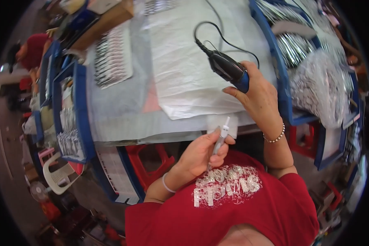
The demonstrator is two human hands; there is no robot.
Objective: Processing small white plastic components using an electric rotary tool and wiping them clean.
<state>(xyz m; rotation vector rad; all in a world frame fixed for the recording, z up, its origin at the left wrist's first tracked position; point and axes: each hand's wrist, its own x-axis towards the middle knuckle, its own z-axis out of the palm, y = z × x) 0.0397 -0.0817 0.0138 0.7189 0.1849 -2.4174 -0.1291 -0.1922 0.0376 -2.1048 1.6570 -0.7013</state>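
My right hand (pixel 261 98) is wrapped round the end of a black, blue-banded corded electric hand tool (pixel 226 67), held over the white sheet near the right side of the table. Its lower end is hidden in the palm, and the exact kind cannot be made out. Close to my chest, at the table's front edge, my left hand (pixel 203 152) is closed on a slim grey and white pen-shaped piece (pixel 220 142). The narrow white tip points up and away from me. My fingers cover its lower part.
A black cord (pixel 221 30) runs from the tool across the white sheet (pixel 184 78). Rows of slim silvery pieces (pixel 110 57) lie at left. Blue trays (pixel 81 110) flank the table, the right one (pixel 281 88) with a plastic bag (pixel 320 88). A red stool (pixel 149 164) stands below.
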